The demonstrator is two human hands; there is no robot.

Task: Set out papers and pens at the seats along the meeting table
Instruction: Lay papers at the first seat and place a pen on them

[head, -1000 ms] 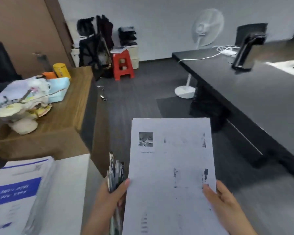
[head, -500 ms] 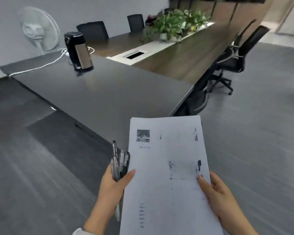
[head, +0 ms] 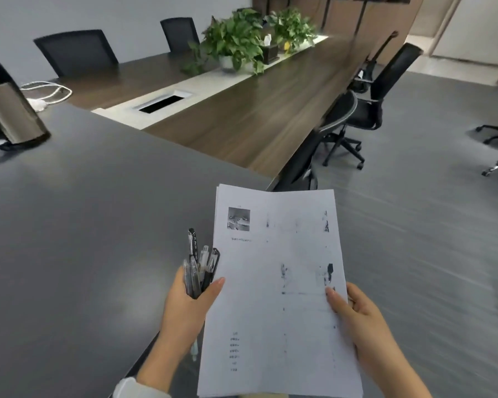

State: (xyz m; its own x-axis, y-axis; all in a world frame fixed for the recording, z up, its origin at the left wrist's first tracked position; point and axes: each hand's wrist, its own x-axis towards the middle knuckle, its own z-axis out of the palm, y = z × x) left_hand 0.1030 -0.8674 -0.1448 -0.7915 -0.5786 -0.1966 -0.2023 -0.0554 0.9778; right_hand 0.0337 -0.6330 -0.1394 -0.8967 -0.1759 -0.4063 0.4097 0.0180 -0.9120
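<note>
Both hands' grip on papers (head: 276,282), pens (head: 199,268) leftmost.

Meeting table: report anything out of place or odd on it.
A kettle and a loose white cable sit at the near end of the meeting table, where settings may go. Nothing spilled or damaged.

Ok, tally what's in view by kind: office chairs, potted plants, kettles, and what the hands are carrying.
Office chairs with the back in view: 4; more bases at the right edge
Potted plants: 2
Kettles: 1
Paper stacks: 1, sheets uncountable
Pen bunches: 1, pens overlap, uncountable
Total: 9
</note>
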